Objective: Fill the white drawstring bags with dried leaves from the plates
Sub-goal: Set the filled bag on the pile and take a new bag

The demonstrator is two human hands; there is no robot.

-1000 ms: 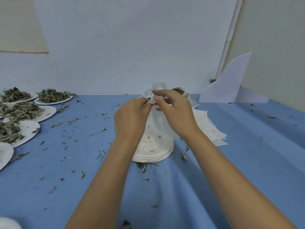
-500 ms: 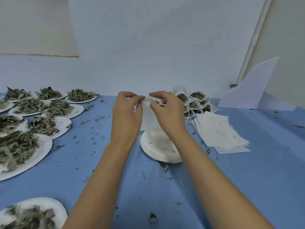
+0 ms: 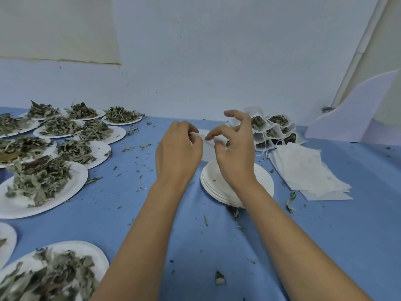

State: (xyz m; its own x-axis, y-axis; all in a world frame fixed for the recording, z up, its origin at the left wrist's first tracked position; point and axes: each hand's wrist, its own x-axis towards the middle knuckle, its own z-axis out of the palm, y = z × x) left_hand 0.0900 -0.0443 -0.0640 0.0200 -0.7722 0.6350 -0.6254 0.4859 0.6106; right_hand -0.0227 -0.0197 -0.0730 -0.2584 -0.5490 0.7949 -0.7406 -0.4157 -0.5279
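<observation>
The left hand (image 3: 178,152) pinches the bag (image 3: 205,148) by its top, at 12 o'clock of the empty plates (image 3: 209,184), while the right hand (image 3: 236,155) curls loosely at its other edge, grip unclear; leaves (image 3: 39,181) lie at 9 o'clock.

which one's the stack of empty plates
Start at the blue table. Right of centre, under the right hand and left of the flat pile of white bags, sits the plate stack. Unlike the single leaf-heaped plates at left, these are stacked and nearly bare.

Right hand (image 3: 235,153) fingers lifted, spread from bag (image 3: 205,149).
</observation>
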